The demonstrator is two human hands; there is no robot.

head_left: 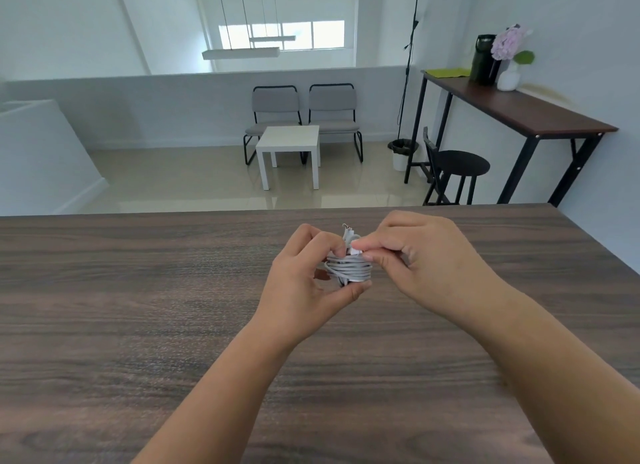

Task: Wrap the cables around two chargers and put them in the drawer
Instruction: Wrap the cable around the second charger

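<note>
Dark wood-grain worktop [138,290] fills the lower half of the view, and just above its middle both hands meet around a white charger [351,249]. Its cable [349,269] is wound around it in many flat loops, so little of the body shows; a short end with a small metal tip sticks up at 12 o'clock. The left hand [304,283] is curled closed on the bundle from 9 o'clock, thumb pressed under the coils at 6 o'clock. The right hand [426,255] comes in from 3 o'clock, thumb and forefinger pinched shut on the cable at the top of the bundle, other fingers folded. Whether the bundle touches the worktop is hidden by the hands. Beyond stand two grey chairs [304,117] and a white side table [289,148].
</note>
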